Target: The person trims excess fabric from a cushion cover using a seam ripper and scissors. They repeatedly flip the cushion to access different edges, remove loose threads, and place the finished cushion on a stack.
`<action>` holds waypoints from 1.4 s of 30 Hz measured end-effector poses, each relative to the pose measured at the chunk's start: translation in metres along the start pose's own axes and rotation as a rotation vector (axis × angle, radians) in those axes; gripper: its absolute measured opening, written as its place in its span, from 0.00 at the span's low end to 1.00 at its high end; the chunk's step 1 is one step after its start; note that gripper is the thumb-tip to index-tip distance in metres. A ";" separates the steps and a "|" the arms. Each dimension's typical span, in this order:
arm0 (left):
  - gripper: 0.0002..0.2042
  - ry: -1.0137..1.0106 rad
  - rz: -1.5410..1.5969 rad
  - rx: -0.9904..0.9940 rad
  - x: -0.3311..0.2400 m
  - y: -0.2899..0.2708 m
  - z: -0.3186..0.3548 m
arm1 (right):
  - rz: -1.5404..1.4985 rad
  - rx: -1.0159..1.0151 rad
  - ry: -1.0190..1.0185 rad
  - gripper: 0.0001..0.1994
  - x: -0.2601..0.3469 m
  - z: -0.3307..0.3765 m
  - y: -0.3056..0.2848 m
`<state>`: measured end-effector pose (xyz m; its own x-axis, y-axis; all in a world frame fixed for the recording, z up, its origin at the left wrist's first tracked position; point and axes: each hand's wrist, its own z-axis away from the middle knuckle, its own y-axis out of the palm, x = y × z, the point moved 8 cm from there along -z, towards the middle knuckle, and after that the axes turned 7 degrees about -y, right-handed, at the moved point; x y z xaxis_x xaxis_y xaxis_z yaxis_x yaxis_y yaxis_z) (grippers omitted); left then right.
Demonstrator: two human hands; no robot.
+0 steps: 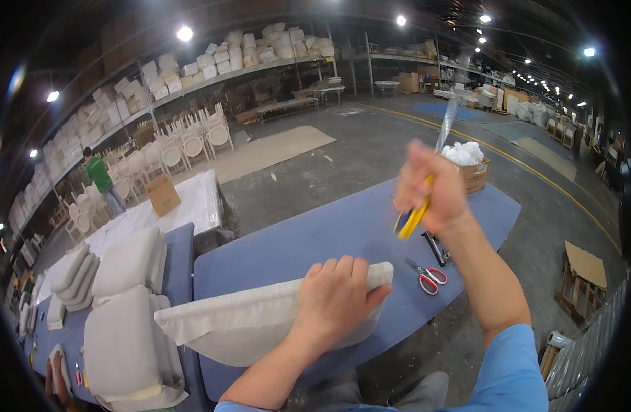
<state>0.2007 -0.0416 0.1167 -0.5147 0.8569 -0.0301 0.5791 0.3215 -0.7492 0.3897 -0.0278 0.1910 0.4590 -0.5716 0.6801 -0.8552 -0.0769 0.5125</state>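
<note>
My left hand [337, 292] grips the top edge of a light grey, fabric-covered seat cushion [260, 329], which is tilted up on its edge on the blue worktable [274, 247]. Its fingers curl over the folded fabric rim. My right hand [439, 192] is raised above the table, closed around a yellow-handled tool [415, 218]; motion blur and the fingers hide what kind it is. Below that hand lie scissors [429, 278] with red and white handles. A black staple gun [436, 248] rests beside them, partly behind my forearm.
Stacked upholstered cushions [127, 343] stand close on the left. A carton of white stuffing [470, 172] is by the table's far right corner. A person in green [99, 180] stands near white chairs [185, 147]. Another person's hands [58, 378] show at lower left.
</note>
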 end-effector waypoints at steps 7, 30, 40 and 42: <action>0.23 0.004 0.034 -0.028 0.003 0.000 0.002 | 0.061 -0.034 0.055 0.22 -0.025 0.020 -0.006; 0.25 -0.041 -0.012 0.018 0.006 0.004 -0.007 | 0.095 0.036 -0.263 0.20 -0.025 0.062 0.001; 0.25 -0.041 -0.012 0.038 0.002 0.001 -0.003 | 0.083 -0.008 -0.166 0.21 -0.009 0.041 0.016; 0.25 -0.027 -0.009 0.012 0.002 0.001 -0.001 | -0.032 -0.042 -0.243 0.22 -0.001 0.034 0.013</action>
<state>0.2010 -0.0396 0.1171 -0.5367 0.8428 -0.0404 0.5663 0.3243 -0.7577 0.3695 -0.0561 0.1793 0.4099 -0.7497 0.5196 -0.8280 -0.0670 0.5567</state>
